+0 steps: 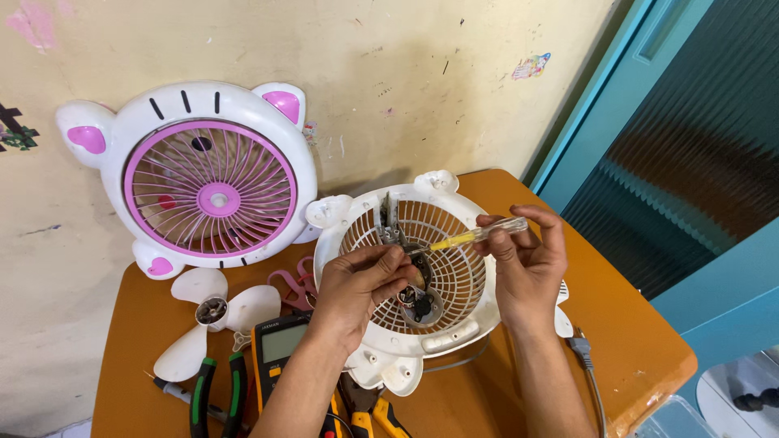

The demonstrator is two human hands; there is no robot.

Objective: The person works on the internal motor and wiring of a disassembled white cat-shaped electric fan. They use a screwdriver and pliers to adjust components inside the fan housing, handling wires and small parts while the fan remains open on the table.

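Observation:
A white fan rear housing (454, 324) with a round grille lies flat on the orange table (617, 324). My left hand (361, 284) rests over the grille's middle, fingers pinched on a small metal part by the motor mount (422, 307). My right hand (527, 259) holds a clear-handled screwdriver with a yellow shaft (479, 235), its tip pointing left toward the left hand's fingers. A metal bracket (388, 223) stands up at the grille's upper left.
A white and pink cat-faced front cover (203, 174) leans on the wall. White fan blades (211, 312), pink scissors (294, 285), a yellow multimeter (280, 349), green-handled pliers (215, 393) and yellow-handled pliers (373, 414) lie left and front. A cable (588, 365) runs right. Teal door at right.

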